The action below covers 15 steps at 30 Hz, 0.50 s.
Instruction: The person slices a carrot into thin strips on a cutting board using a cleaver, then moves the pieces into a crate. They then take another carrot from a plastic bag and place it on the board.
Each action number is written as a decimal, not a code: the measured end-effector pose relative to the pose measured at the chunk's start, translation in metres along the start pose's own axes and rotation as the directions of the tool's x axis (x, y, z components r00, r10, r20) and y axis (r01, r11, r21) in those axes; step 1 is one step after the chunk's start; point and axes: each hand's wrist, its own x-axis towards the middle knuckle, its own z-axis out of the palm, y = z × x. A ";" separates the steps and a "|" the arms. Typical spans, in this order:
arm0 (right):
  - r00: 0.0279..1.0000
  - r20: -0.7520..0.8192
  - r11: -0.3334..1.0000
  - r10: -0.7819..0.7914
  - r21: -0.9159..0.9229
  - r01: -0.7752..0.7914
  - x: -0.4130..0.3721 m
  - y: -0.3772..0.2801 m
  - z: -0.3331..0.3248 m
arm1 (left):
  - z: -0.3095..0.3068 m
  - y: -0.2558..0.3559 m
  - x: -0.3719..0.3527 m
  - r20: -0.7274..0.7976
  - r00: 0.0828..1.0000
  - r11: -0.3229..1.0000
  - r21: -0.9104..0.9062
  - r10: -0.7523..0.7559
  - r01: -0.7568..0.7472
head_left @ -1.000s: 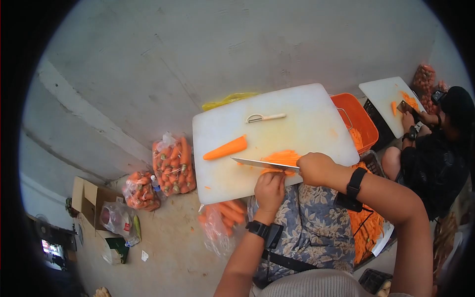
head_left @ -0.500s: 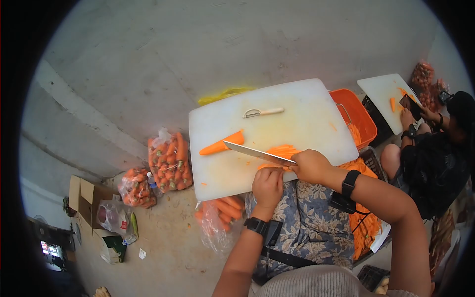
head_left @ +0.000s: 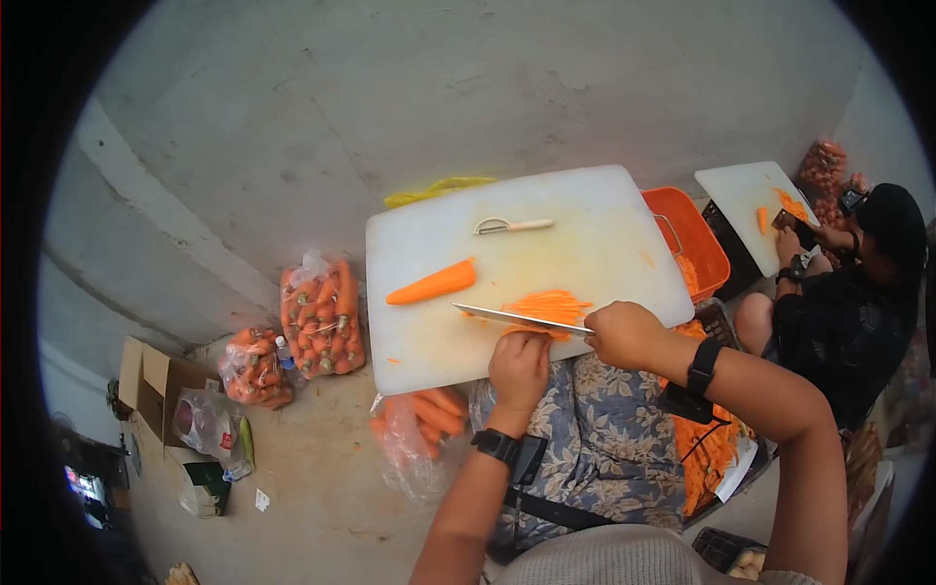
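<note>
My right hand [head_left: 629, 335] is wrapped round the handle end of a kitchen knife [head_left: 517, 317], whose blade points left across the white cutting board [head_left: 429, 356]. At the board's near edge, my left hand [head_left: 520, 369] has its fingers bent and pressed on a piece of carrot [head_left: 542, 332], partly hidden under the blade and fingers. Just beyond the blade lies a pile of carrot strips [head_left: 551, 306]. A peeled, cut carrot [head_left: 431, 283] rests to the left on the board, and a peeler [head_left: 513, 225] lies farther back.
Bags of carrots [head_left: 323, 317] stand on the floor to the left, near a cardboard box [head_left: 156, 385]. An orange bin [head_left: 694, 239] is beyond the board's right side, and cut carrot [head_left: 704, 458] fills a crate beside my leg. A co-worker [head_left: 848, 302] cuts at another board [head_left: 736, 200].
The knife blade has swung to lie flatter, its tip now nearer me and away from the cut carrot. Both hands stay at the near edge. The whole view has shifted slightly.
</note>
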 end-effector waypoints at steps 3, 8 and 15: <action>1.000 0.026 0.999 0.006 0.033 -0.006 0.006 0.003 0.001 | 0.000 -0.001 -0.001 0.003 1.000 1.000 -0.006 -0.003 0.003; 1.000 0.030 0.998 0.003 0.070 -0.006 0.026 0.000 0.009 | 0.001 0.001 0.000 -0.007 1.000 1.000 -0.022 -0.015 0.015; 0.995 -0.098 0.986 -0.031 0.162 0.047 0.025 -0.005 0.023 | -0.001 0.002 0.001 -0.022 1.000 1.000 -0.019 0.008 -0.009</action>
